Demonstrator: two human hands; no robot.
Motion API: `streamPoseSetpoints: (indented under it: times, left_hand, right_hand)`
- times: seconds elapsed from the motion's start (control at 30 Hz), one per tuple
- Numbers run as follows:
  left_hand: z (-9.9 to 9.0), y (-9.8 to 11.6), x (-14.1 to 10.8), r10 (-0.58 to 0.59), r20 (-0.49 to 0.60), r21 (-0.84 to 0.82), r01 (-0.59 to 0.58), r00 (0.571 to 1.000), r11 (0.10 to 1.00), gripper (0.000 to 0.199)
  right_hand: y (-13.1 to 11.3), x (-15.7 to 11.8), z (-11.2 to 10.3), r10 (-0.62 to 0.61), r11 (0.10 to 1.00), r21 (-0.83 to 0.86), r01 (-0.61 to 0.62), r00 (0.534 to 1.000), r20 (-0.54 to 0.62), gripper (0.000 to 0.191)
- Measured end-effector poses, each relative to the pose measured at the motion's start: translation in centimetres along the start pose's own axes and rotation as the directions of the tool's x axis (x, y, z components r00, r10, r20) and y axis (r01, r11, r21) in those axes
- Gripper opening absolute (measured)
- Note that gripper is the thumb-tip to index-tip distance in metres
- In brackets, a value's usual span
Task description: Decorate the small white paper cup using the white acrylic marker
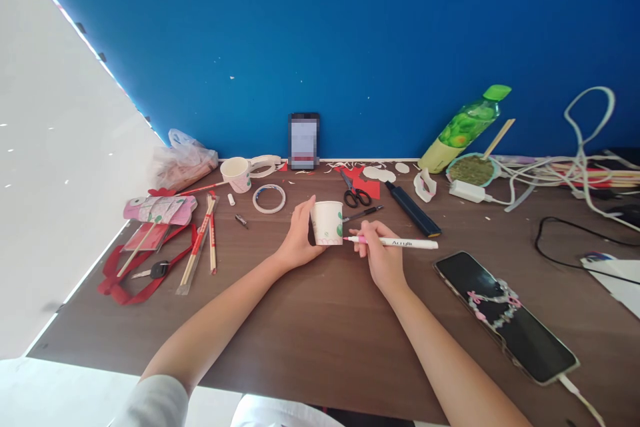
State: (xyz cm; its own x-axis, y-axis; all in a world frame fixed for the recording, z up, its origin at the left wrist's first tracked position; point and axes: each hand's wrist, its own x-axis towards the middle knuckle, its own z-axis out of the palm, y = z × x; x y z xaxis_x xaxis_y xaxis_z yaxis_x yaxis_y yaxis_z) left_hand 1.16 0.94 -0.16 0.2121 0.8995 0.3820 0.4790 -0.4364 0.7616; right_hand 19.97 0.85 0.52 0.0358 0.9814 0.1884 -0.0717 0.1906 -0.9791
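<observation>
I hold the cup upright on the table, just in front of the scissors, my left hand wrapped around its side. My right hand pinches the marker, tip touching the cup wall: I judge drawing is underway, needing a steady cup.

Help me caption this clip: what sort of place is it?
Probably a craft desk at home or in a classroom: scissors, a tape roll and paper scraps lie about, and the hands hold a paper cup and marker.
</observation>
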Motion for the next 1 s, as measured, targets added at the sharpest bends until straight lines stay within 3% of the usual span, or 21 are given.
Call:
streamPoseSetpoints:
  times: [0.23, 0.43, 1.0]
  left_hand:
    - [-0.15, -0.30, 0.09, 0.014, -0.008, -0.062, -0.015, 1.000, 0.998, 0.094]
    - [0.23, -0.65, 0.18, 0.000, -0.072, -0.118, -0.009, 0.997, 0.993, 0.089]
    - [0.33, -0.83, 0.27, 0.001, -0.089, -0.139, -0.013, 0.996, 0.990, 0.087]
  right_hand:
    - [-0.26, -0.16, -0.50, 0.039, 0.995, -0.089, -0.034, 0.998, 0.058, 0.022]
    - [-0.91, -0.40, -0.35, -0.037, 0.994, -0.092, 0.055, 0.982, 0.187, 0.015]
    - [-0.89, -0.56, 0.01, -0.029, 0.983, -0.170, 0.067, 0.976, 0.216, 0.013]
